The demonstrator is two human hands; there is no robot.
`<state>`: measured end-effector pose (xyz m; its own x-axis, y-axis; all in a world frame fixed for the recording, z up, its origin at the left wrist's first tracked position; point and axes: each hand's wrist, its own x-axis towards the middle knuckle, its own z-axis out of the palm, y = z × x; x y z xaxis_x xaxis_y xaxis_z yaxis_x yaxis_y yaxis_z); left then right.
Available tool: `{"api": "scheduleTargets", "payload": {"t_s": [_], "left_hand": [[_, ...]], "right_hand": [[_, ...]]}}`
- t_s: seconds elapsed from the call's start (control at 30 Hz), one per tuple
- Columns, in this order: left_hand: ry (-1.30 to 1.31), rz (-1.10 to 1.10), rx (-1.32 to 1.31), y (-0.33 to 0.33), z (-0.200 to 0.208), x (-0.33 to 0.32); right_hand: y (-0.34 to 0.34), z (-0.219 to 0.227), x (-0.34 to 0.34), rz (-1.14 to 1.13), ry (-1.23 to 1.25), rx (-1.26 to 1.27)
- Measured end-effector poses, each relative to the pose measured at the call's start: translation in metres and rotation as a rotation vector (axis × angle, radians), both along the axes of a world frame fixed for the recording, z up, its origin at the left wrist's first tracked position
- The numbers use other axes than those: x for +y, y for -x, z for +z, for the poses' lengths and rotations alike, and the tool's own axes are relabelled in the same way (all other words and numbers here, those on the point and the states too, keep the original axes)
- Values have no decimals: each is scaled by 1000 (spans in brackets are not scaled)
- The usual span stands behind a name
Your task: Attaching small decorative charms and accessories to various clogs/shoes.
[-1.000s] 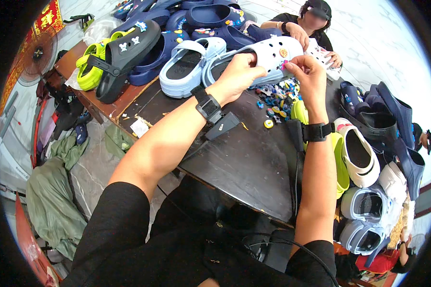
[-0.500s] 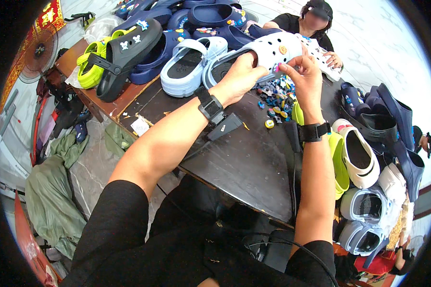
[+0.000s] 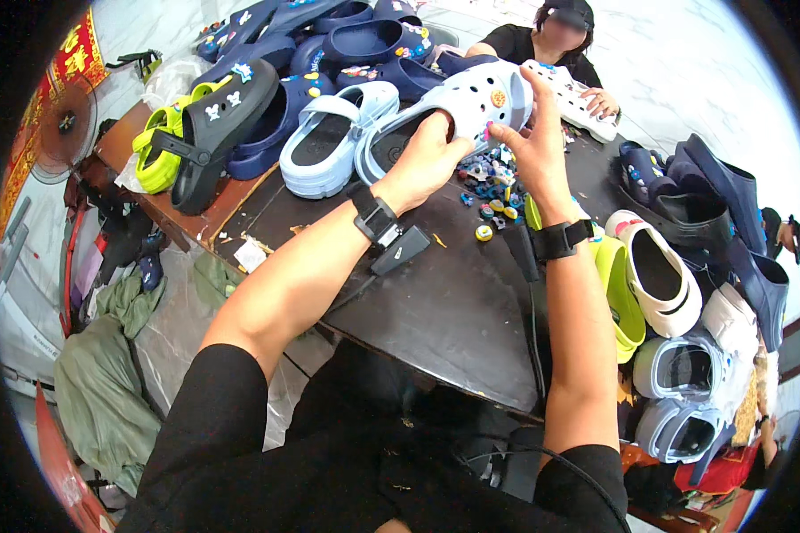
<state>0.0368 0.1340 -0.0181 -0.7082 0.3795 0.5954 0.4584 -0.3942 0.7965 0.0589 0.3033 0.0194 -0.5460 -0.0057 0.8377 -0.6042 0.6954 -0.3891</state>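
Observation:
A pale blue clog is held up over the far part of the table. The fingers of my left hand reach into its opening, with the thumb outside on the upper. My right hand is at the toe: the fingers wrap its far side and the thumb presses beside a small pink charm. A round orange charm sits higher on the toe. Loose colourful charms lie heaped below the clog. To the left rests another pale blue clog.
Navy clogs are piled at the back left beside a black clog and a lime one. More clogs, including a cream one, line the right. Across the dark table, a person handles a white clog.
My right fingers have gone from a pinch at the pink charm to reaching around the toe, the thumb staying near the charm. My view has shifted slightly; the left hand keeps its grip.

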Motion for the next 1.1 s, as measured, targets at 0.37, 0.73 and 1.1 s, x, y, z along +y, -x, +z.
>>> {"api": "scheduleTargets", "payload": {"t_s": [0.37,0.73,1.1], "left_hand": [[18,42,-37,-10,3,2],[-101,-21,-138,-8,9,-1],[-28,-32,-25,-4,4,6]], "right_hand": [[-11,4,-14,-124,-73,20],[2,5,11,99,38,-74],[-5,3,83,-230,-123,-491]]}}
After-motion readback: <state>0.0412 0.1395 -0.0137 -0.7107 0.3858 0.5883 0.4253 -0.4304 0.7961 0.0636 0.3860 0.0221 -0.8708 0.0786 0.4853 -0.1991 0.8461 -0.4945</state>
